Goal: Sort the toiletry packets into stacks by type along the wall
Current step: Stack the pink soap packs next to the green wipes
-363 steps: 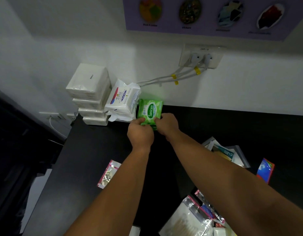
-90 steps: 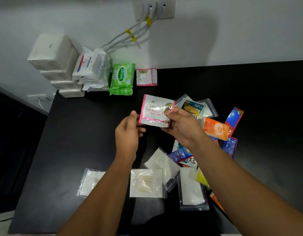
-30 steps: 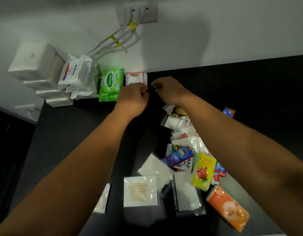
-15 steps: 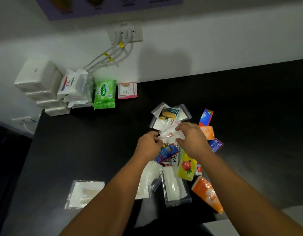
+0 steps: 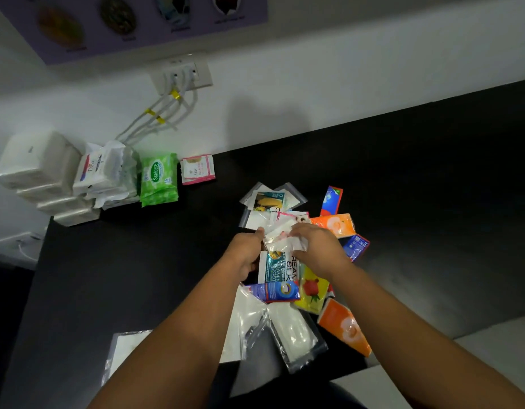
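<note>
Toiletry packets [image 5: 288, 332] lie heaped on the black table [image 5: 137, 276] around a teal-and-white Cream Silk sachet [image 5: 277, 267]. Just beyond that sachet both hands grasp a small clear packet [image 5: 285, 245] with white contents. The left hand [image 5: 246, 255], at the sachet's left, pinches the packet's left corner with curled fingers. The right hand [image 5: 317, 249], at the sachet's right, has its fingertips clamped over the packet's right end. A blue sachet [image 5: 274, 292] touches the Cream Silk sachet's near edge, and a yellow sachet [image 5: 311, 287] with a red fruit lies at its near right. An orange packet [image 5: 333, 225] sits beyond it to the right. Well off to its far left, along the white wall [image 5: 314, 98], stand pink-edged Dove sachets [image 5: 198, 169], a green Sanicare wipes pack [image 5: 158, 178], white Dove packs [image 5: 103, 172] and stacked white tissue packs [image 5: 34, 163]
</note>
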Demonstrator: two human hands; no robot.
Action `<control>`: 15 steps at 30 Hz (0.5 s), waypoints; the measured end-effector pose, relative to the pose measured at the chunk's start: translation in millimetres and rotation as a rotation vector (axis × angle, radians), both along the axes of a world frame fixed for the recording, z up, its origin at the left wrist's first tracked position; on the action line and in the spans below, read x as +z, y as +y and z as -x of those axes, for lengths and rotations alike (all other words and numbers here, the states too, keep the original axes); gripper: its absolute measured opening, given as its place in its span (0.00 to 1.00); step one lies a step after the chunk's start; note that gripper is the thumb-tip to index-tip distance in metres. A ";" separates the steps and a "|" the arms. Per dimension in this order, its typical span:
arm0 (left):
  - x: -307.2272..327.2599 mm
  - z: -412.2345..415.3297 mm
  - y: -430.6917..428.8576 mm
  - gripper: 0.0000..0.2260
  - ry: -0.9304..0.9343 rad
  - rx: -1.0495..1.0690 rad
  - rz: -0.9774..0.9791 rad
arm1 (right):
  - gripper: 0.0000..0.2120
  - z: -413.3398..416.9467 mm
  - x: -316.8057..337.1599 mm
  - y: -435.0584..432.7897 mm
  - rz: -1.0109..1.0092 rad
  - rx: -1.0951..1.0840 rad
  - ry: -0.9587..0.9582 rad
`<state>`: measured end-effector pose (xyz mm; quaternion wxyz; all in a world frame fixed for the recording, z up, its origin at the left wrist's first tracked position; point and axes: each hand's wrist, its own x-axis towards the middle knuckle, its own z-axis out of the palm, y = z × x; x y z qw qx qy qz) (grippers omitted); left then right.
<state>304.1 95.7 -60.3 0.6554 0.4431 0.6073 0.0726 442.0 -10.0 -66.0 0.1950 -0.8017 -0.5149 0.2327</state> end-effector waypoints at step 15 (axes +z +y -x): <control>11.4 -11.8 0.7 0.05 -0.010 -0.072 -0.132 | 0.15 -3.1 -0.9 -0.8 -0.079 -0.089 0.184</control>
